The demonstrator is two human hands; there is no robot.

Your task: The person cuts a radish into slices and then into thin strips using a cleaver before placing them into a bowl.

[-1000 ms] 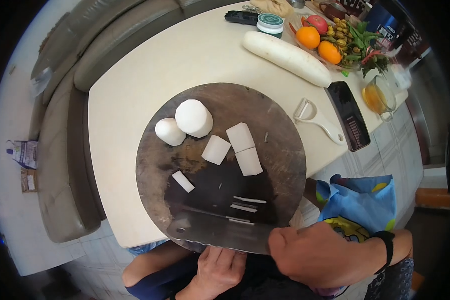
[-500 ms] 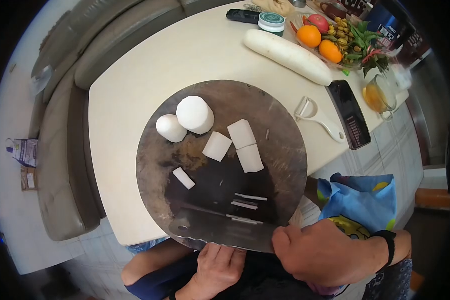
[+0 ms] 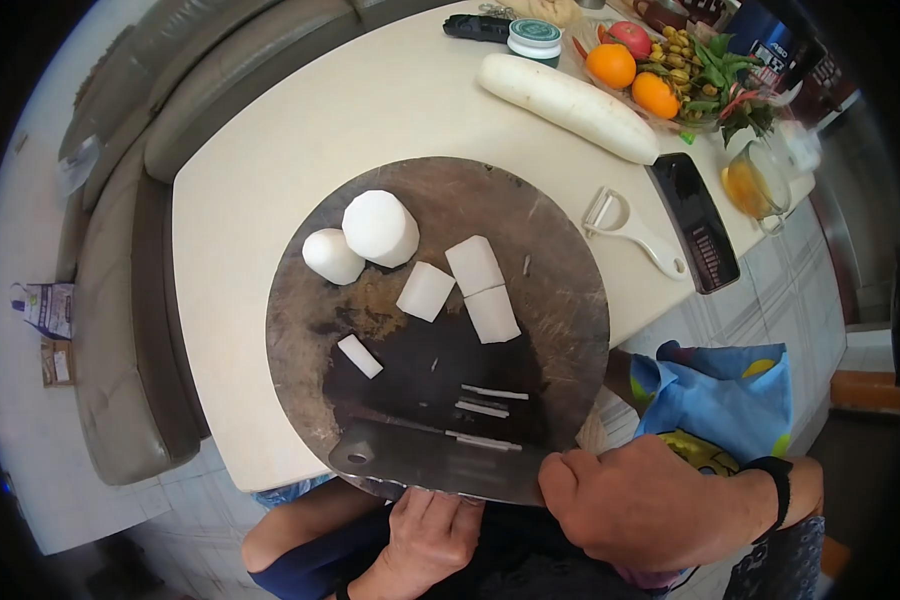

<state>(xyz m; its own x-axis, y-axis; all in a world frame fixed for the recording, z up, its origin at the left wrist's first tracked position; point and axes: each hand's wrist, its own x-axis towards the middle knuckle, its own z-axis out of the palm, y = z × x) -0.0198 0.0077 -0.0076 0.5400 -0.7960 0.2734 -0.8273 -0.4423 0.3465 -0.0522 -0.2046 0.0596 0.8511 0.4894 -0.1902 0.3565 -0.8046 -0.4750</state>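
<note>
My right hand (image 3: pixel 640 495) is wrapped round the handle of a cleaver (image 3: pixel 440 463), whose broad blade lies along the near edge of the round wooden chopping board (image 3: pixel 300 340). Curled fingers of my left hand (image 3: pixel 430 530) press together at that same edge, just below the blade; what they hold, if anything, is hidden. Thin white strips (image 3: pixel 485 409) lie beside the blade. Farther up the board are white blocks (image 3: pixel 475 262), a single block (image 3: pixel 426 291), a small white stick (image 3: pixel 360 356) and two rounded white radish chunks (image 3: pixel 380 228).
A whole white radish (image 3: pixel 570 108) lies across the table (image 3: pixel 230 250). Right of the board are a peeler (image 3: pixel 635 232), a black phone (image 3: pixel 695 222) and a glass cup (image 3: pixel 755 185). Fruit (image 3: pixel 610 65) fills a bowl at the back. A blue cloth (image 3: pixel 715 395) hangs at the right.
The whole view has shifted slightly, so the board and table things appear a little farther left. Both hands and the cleaver keep nearly the same pose.
</note>
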